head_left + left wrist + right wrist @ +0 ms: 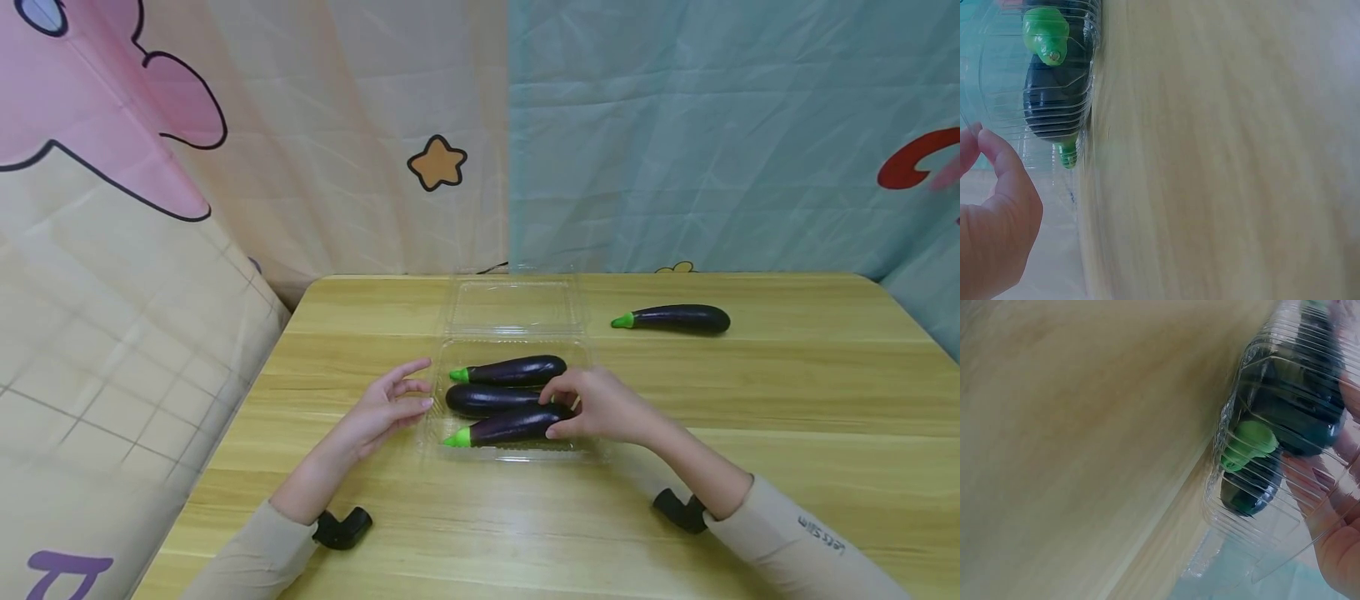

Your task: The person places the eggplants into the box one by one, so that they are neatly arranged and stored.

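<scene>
A clear plastic clamshell box [510,455] lies open on the table, its lid [513,304] folded back. Three eggplants lie side by side in its base: a back eggplant [517,370], a middle eggplant [480,401] with its round end to the left, and a front eggplant [510,425] with its green cap to the left. My right hand [600,404] reaches over the box's right side and grips the front eggplant's thick end between thumb and fingers. On the left, my left hand [382,412] pinches the box's rim with thumb and fingertip, as the left wrist view shows.
Another eggplant [682,318] lies on the wooden table [750,400] at the back right, outside the box. A printed curtain [675,150] hangs behind the table's far edge. Black wrist mounts [342,528] sit below both wrists.
</scene>
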A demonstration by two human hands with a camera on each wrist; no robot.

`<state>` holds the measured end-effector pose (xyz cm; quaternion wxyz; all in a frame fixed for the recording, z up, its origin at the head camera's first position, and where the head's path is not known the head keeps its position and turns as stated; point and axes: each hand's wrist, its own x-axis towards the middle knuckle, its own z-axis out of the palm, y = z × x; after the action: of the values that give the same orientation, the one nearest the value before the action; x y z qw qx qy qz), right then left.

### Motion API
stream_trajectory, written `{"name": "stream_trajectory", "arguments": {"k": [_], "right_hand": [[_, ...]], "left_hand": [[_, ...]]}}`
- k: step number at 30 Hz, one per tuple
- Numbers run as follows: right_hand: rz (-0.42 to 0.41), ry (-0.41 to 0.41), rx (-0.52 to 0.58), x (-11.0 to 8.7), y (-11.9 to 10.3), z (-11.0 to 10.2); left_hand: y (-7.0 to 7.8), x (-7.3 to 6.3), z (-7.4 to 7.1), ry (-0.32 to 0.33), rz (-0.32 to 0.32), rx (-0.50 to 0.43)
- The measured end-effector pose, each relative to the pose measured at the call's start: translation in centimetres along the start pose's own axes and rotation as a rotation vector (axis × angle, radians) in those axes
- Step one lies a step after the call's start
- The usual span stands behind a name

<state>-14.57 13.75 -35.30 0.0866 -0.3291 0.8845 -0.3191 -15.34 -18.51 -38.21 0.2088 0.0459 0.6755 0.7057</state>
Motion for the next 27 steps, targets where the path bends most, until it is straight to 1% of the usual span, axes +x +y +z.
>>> {"name": "stream_trajectory", "arguments": {"k": [7,11,15,18,21,24,27], "right_hand": [[-0.026,-0.018,0.039,-0.1,0.2,0.0],[-0.015,-0.017,0.077,-0.1,0.2,-0.1],[0.014,-0.026,0.148,-0.2,0.4,-0.2],[0.016,-0.028,0.216,-0.3,0.7,-0.5],[0.016,-0.013,0.286,-0.5,1.1,-1.0],[0.031,0.019,0.353,-0.9,1.5,-1.8],[0.053,0.057,0.391,-1.4,2.1,-2.7]], "left_hand": [[0.0,0.0,0.1,0.012,-0.006,0.001],[0.0,0.0,0.1,0.015,-0.008,0.004],[0.0,-0.1,0.1,0.012,-0.008,0.005],[0.0,-0.1,0.1,0.010,-0.007,0.001],[0.0,0.0,0.1,0.009,-0.005,-0.002],[0.0,0.0,0.0,0.007,-0.004,-0.003],[0.0,0.0,0.0,0.006,-0.006,-0.001]]}}
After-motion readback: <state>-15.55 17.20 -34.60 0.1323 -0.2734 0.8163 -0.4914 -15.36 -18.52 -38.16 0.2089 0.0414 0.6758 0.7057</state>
